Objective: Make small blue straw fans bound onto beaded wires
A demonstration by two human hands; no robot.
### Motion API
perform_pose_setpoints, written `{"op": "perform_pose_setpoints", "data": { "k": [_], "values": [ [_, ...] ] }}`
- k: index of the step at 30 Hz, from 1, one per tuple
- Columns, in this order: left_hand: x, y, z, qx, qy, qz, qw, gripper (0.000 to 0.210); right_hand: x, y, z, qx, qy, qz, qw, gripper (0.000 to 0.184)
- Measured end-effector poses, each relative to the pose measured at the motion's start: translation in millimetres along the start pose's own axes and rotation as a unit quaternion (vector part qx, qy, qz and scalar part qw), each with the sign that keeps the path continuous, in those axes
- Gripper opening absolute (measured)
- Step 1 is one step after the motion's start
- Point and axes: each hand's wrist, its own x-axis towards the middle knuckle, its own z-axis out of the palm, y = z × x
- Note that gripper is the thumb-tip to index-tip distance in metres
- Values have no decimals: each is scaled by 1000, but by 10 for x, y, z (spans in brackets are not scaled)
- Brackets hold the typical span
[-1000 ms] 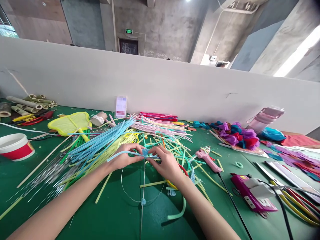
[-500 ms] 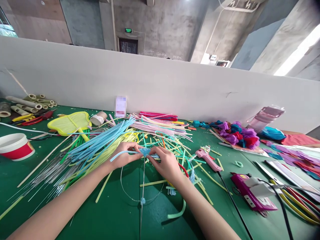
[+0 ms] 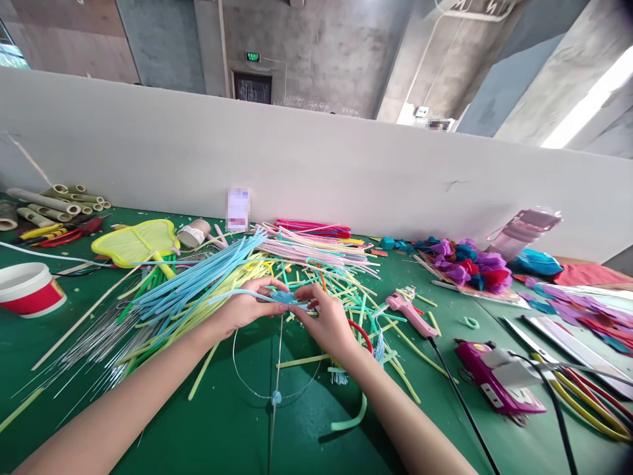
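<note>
Strip of blue [image 3: 283, 298] sat pinched above the desk [image 3: 188, 435], left hand [image 3: 247, 307] and right hand [image 3: 322, 318] each with a narrow grip on it, one either side of the thin wire [image 3: 278, 353], seemingly so it couldn't twist loose!

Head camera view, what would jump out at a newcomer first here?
Probably the left hand and right hand, meeting at the centre around a small light-blue piece. Next, perhaps, the bright bundle of blue stems just beyond them, left of centre. Over on the right, the purple and red petals at the back stand out against the green table.
</note>
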Motion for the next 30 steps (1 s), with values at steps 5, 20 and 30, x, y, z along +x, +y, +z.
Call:
{"op": "perform_pose_setpoints", "data": {
  "k": [5, 20, 30],
  "values": [
    [-33, 44, -14, -46, 8, -19, 999, 40, 40, 36, -24, 231, -55, 153, 959, 38],
    [-34, -10, 2, -18, 2, 18, 1000, 37, 4, -5, 19, 455, -131, 334, 815, 26],
    [-33, 19, 8, -4, 2, -4, 1000, 39, 23, -85, 12, 438, -40, 297, 847, 37]
  ]
}}
